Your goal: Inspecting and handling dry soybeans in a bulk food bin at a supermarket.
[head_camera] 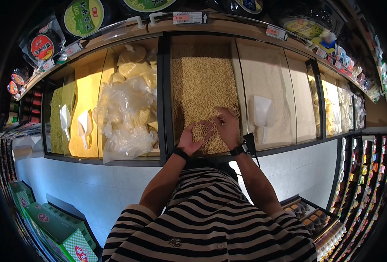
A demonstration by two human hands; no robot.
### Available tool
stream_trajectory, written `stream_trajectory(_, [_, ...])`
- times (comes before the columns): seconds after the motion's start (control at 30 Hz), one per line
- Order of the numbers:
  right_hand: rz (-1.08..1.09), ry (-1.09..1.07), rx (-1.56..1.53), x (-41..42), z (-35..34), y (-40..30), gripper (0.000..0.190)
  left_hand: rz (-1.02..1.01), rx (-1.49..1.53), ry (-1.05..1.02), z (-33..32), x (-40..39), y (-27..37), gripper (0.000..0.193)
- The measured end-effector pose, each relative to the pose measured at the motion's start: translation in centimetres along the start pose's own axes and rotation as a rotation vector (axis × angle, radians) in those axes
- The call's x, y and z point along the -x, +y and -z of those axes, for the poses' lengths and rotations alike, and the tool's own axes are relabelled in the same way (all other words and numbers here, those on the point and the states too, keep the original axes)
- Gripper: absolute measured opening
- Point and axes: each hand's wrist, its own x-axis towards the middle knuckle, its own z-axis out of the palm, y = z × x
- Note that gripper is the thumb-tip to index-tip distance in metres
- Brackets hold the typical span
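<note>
My left hand (pixel 187 140) is cupped palm up over the bin, holding a small heap of soybeans (pixel 200 131). Close to its right, my right hand (pixel 228 126) hovers with curved fingers and thumb apart; I see nothing held in it. Beneath both hands lies a deep bed of loose pale-yellow soybeans (pixel 206 82), filling a compartment with wooden sides (pixel 241 72). A dark band circles my left wrist, and a strapped black device (pixel 248 144) sits at my right wrist.
Right of the soybeans, a white scoop (pixel 262 110) rests in a pale grain or flour bin (pixel 262 72). To the left are plastic bags (pixel 128 101) of yellow goods and another white scoop (pixel 84 124) in yellow meal. Clear dividers separate bins; a shelf (pixel 157 28) with price tags runs behind.
</note>
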Motion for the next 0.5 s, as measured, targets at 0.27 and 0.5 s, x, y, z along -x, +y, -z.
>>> stream_trajectory(0.27, [0.053,-0.502,0.244,3.7,-2.3,1.1,0.025,-0.012,-0.072,-0.04,0.6,-0.9,-0.3,0.04])
stream_trajectory(0.5, [-0.016,-0.381,0.05,1.6,-1.7,0.9,0.022,-0.065,-0.076,0.125,0.6,0.0,0.2,0.038])
